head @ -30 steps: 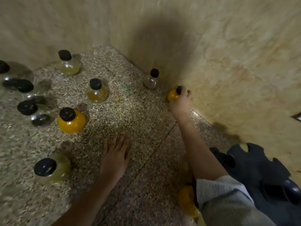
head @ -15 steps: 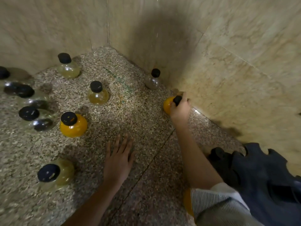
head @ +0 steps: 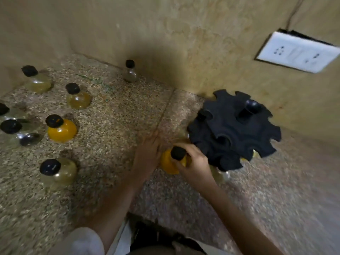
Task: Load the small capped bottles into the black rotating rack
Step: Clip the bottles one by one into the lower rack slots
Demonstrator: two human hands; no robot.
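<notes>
My right hand [head: 193, 163] grips an orange bottle [head: 168, 162] by its black-capped neck, just left of the black rotating rack [head: 233, 129]. The rack stands against the wall and holds some capped bottles in its slots. My left hand [head: 147, 153] rests flat on the speckled counter, fingers apart, touching the left side of the held bottle. Several loose black-capped bottles stand to the left: an orange one [head: 61, 130], pale yellow ones [head: 78, 98] [head: 37, 81] [head: 58, 172], and a small clear one [head: 129, 72] at the back wall.
Clear bottles [head: 11, 126] crowd the far left edge. Beige stone walls enclose the counter [head: 114, 126] at the back and right. A white socket plate [head: 296, 52] with a cable sits on the right wall. The counter's front edge lies near my body.
My right hand has carried the orange bottle from the back wall toward me, to the rack's left side. My view has swung right, bringing the rack and socket in.
</notes>
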